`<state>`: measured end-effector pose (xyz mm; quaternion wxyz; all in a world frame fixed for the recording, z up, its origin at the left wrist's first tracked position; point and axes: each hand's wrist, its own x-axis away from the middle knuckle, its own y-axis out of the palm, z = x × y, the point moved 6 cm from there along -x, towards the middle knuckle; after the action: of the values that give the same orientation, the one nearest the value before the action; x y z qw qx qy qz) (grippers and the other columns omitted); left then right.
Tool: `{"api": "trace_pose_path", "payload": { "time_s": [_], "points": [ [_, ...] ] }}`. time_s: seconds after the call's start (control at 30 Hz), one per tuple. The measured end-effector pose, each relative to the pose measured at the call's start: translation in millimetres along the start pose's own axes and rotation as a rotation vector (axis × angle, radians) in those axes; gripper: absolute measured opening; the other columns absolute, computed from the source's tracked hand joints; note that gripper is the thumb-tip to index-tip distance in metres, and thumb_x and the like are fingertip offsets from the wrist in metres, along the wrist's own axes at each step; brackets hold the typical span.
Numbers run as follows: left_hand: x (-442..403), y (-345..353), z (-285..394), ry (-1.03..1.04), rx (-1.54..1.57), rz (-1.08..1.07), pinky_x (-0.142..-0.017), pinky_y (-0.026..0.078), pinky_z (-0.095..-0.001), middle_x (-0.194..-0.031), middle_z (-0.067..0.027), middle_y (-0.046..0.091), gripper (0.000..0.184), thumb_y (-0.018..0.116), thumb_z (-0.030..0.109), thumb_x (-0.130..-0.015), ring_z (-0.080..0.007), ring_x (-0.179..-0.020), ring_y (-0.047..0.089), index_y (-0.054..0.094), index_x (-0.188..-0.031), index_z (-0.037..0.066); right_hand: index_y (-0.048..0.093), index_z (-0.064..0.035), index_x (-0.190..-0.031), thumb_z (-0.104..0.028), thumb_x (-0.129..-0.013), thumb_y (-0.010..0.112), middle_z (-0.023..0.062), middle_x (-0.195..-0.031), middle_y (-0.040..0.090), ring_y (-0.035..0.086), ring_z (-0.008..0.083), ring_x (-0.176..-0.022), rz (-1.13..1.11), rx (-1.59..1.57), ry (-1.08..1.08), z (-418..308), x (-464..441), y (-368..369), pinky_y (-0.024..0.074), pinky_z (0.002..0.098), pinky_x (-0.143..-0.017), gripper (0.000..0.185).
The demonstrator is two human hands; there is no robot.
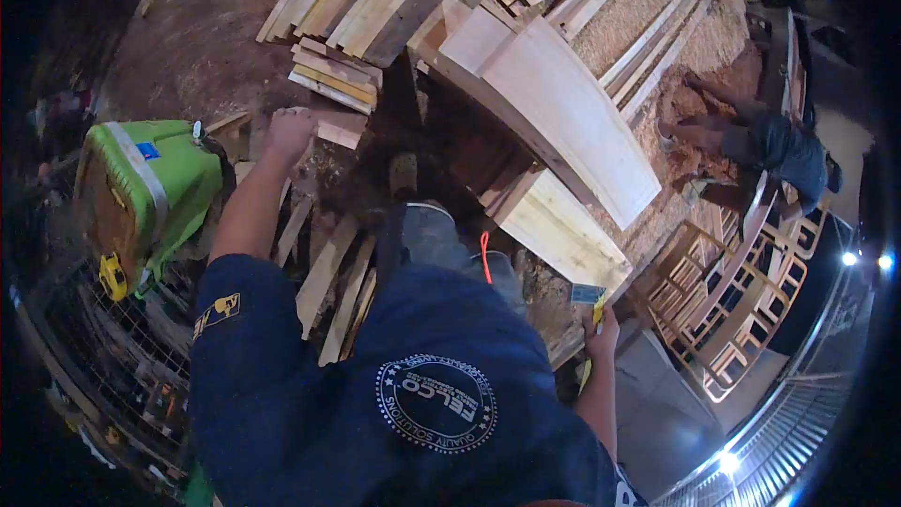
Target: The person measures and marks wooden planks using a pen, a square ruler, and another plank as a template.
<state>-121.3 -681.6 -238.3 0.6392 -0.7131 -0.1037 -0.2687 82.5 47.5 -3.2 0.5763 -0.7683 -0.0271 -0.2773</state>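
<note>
Person in a dark printed T-shirt [375,333] bent over cut timber.

Left hand [293,134]: out ahead, left of centre. Fingers curled in, at the left end of a short board [340,128]; cannot tell whether the grip has closed on the wood or only rests against it. Short board lies just on the near side of a small stack of offcuts [335,73]; a longer row of boards [343,5] beyond that.

Right hand [603,333]: low on the right, grip closed around a yellow item [599,308], kind unclear. A small grey-blue piece [588,294] shows just beyond the fingers, near the right end of a pale board [563,230]. Wider planks [572,113] lie above that board, slanting from far centre to the right.

Left side: green bin [174,174], tilted, with grey band and blue label; yellow-and-black object [113,277] at its near edge. Loose slats [328,277] between bin and the person's legs. Far right: sawdust [699,42] under long strips [664,38]; a second person [784,145] bending, wooden frames [699,286] nearer.
</note>
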Motion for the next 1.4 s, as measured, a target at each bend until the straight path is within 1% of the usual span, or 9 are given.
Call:
{"api": "trace_pose_path", "payload": {
  "time_s": [0.2, 0.43, 0.6, 0.7, 0.77, 0.9, 1.17, 1.27, 1.4],
  "points": [
    [-28.5, 1.9, -11.6, -0.081, 0.073, 0.057, -0.091, 0.053, -0.0523, -0.121, -0.0112, 0.065, 0.028, 0.046, 0.022, -0.102, -0.0323, -0.100, 0.070, 0.064, -0.121, 0.013, 0.063, -0.0008, -0.112, -0.037, -0.085, 0.076, 0.0221, -0.094, 0.070, 0.069, 0.0390, -0.091, -0.004, 0.048, 0.042, -15.6, 22.2, 2.3, 0.0526, 0.0454, -0.080, 0.047],
    [-18.6, -7.0, -3.5, -0.468, 0.611, 0.206, -0.095, 0.053, -0.0530, -0.150, -0.0102, 0.048, 0.047, 0.068, 0.024, -0.092, -0.0380, -0.117, 0.063, 0.055, -0.137, 0.017, 0.063, 0.0000, -0.120, -0.042, -0.086, 0.074, 0.0246, -0.098, 0.070, 0.069, 0.0422, -0.093, 0.030, -0.049, -0.038, -25.1, 18.7, 13.0, 0.0531, 0.0452, -0.082, 0.055],
    [7.0, -13.0, 55.4, -0.290, 0.589, 0.033, -0.102, 0.051, -0.0501, -0.164, -0.0076, 0.032, 0.070, 0.075, 0.023, -0.086, -0.0386, -0.126, 0.058, 0.047, -0.149, 0.020, 0.061, 0.0021, -0.111, -0.036, -0.087, 0.072, 0.0284, -0.100, 0.064, 0.061, 0.0485, -0.095, 0.098, -0.007, -0.110, -0.5, 28.8, 30.9, 0.0496, 0.0503, -0.082, 0.046],
    [9.7, -18.6, 85.9, -0.163, 0.459, 0.006, -0.105, 0.050, -0.0467, -0.165, -0.0090, 0.031, 0.078, 0.076, 0.024, -0.084, -0.0384, -0.129, 0.056, 0.041, -0.154, 0.023, 0.062, 0.0033, -0.119, -0.042, -0.085, 0.075, 0.0284, -0.105, 0.067, 0.065, 0.0467, -0.100, 0.080, -0.002, -0.092, 28.3, 39.8, 47.6, 0.0514, 0.0520, -0.086, 0.057],
    [-5.0, 3.2, 103.6, -0.099, 0.560, 0.106, -0.107, 0.049, -0.0456, -0.157, -0.0127, 0.043, 0.073, 0.076, 0.028, -0.083, -0.0374, -0.130, 0.056, 0.048, -0.151, 0.022, 0.060, 0.0020, -0.120, -0.041, -0.084, 0.075, 0.0284, -0.108, 0.066, 0.063, 0.0477, -0.102, -0.031, -0.165, 0.045, 43.7, 46.5, 62.3, 0.0507, 0.0528, -0.087, 0.058],
    [-2.7, -43.1, 197.8, -0.103, 0.608, -0.096, -0.104, 0.050, -0.0434, -0.126, -0.0184, 0.068, 0.051, 0.076, 0.035, -0.081, -0.0386, -0.120, 0.062, 0.069, -0.126, 0.012, 0.062, -0.0001, -0.117, -0.042, -0.083, 0.076, 0.0285, -0.111, 0.065, 0.062, 0.0477, -0.105, -0.075, -0.143, 0.120, 89.2, 63.4, 101.4, 0.0501, 0.0517, -0.090, 0.056],
    [0.9, -61.7, 395.4, 0.252, 0.486, -0.244, -0.106, 0.050, -0.0444, -0.122, -0.0126, 0.071, 0.044, 0.075, 0.037, -0.081, -0.0335, -0.119, 0.064, 0.073, -0.122, 0.020, 0.066, 0.0003, -0.111, -0.045, -0.074, 0.082, 0.0274, -0.109, 0.067, 0.064, 0.0434, -0.107, -0.025, -0.358, 0.355, 192.6, 106.3, 142.8, 0.0508, 0.0490, -0.092, 0.060],
    [-1.1, -87.0, 446.8, 0.290, 0.391, -0.281, -0.105, 0.051, -0.0444, -0.124, -0.0101, 0.071, 0.049, 0.077, 0.036, -0.080, -0.0305, -0.119, 0.065, 0.071, -0.126, 0.022, 0.068, 0.0010, -0.110, -0.042, -0.073, 0.085, 0.0260, -0.103, 0.069, 0.067, 0.0388, -0.102, 0.042, -0.327, 0.339, 241.8, 123.9, 147.1, 0.0519, 0.0466, -0.087, 0.059],
    [-29.3, -111.1, 486.7, 0.291, 0.314, -0.352, -0.103, 0.052, -0.0429, -0.127, -0.0105, 0.070, 0.046, 0.075, 0.036, -0.081, -0.0309, -0.117, 0.066, 0.071, -0.125, 0.020, 0.070, 0.0000, -0.095, -0.032, -0.072, 0.085, 0.0208, -0.088, 0.071, 0.069, 0.0339, -0.082, 0.161, -0.418, 0.635, 296.0, 159.0, 153.9, 0.0521, 0.0441, -0.071, 0.042]
  ]
}}
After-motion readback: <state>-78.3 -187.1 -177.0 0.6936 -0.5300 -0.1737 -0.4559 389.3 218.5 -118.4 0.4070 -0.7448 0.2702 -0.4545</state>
